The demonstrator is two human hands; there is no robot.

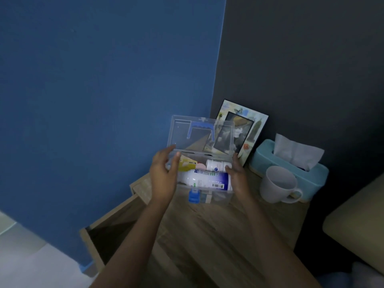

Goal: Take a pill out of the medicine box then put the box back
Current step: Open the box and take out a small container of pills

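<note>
A clear, hard plastic medicine box [204,197] with a blue front latch [194,196] stands on a wood-grain bench [207,235], its see-through lid [200,135] tipped up and back and a blue carry handle [201,128] showing through it. The left hand [164,176] is at the box's left end, fingers loosely spread and curved, thumb over the rim; whether it is gripping the wall cannot be told. The right hand [239,176] lies flat against the right end, fingers together and pointing up the side wall. Between the two hands, inside the box, a smooth white bottle [204,180] with a blue band and a barcode lies on its side, a smaller white bottle [218,165] behind it, a yellow packet [186,163] and something pink nearer the left hand. Beyond the right hand a patterned picture frame [251,132] leans against the dark wall; further right stand a white ceramic mug [278,185] and a pale blue tissue box [301,173] with a crumpled tissue poking out.
</note>
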